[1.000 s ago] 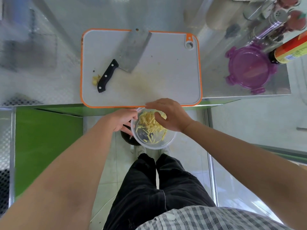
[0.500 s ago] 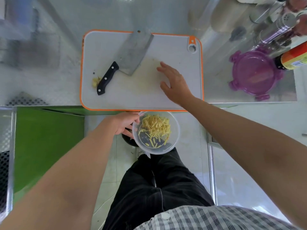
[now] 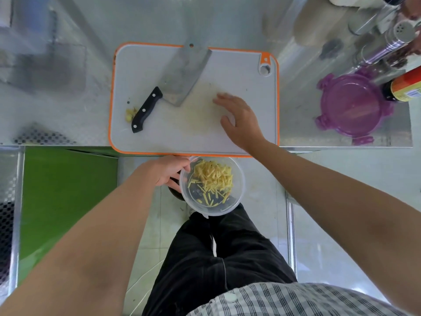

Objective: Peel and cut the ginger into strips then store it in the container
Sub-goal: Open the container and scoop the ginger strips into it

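My left hand (image 3: 167, 173) grips the rim of a clear round container (image 3: 237, 201), held just below the counter's front edge. Yellow ginger strips (image 3: 214, 179) lie piled inside it. My right hand (image 3: 239, 120) rests flat on the white cutting board with an orange rim (image 3: 227, 71), fingers spread, holding nothing. A cleaver (image 3: 180, 74) with a black handle lies on the board's left half. A small ginger scrap (image 3: 130, 115) sits beside the handle.
A purple lid (image 3: 350, 108) lies on the steel counter to the right of the board. Bottles and shakers (image 3: 398, 42) crowd the far right corner. Below the counter I see a green panel (image 3: 68, 190) and my dark trousers.
My right hand left the container, moved up onto the cutting board, and now slides a little nearer across it. The container stays in my left hand.
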Demonstrator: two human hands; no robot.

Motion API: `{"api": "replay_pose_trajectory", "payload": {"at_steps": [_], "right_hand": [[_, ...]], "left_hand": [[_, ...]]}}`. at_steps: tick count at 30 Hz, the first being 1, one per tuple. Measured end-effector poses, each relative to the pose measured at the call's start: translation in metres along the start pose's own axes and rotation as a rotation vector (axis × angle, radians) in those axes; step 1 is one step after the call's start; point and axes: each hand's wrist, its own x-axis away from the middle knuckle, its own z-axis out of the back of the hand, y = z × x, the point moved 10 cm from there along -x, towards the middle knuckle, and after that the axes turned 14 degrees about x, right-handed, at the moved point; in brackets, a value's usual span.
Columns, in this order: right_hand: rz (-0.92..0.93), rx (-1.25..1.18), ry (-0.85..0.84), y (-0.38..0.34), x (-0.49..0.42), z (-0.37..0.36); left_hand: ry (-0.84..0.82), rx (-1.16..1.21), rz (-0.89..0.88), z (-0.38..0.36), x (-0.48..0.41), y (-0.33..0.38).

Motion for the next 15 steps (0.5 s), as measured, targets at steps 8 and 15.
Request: {"api": "replay_pose_trajectory", "payload": {"at_steps": [8, 15], "right_hand": [[0.087, -0.102, 0.028, -0.013, 0.026, -0.001], [0.215, 0.077, -0.167, -0.016, 0.027, -0.036]], "left_hand": [[0.011, -0.01, -0.012, 0.001, 0.002, 0.0], [0.018, -0.017, -0.021, -0.001, 0.003, 0.001]]}}
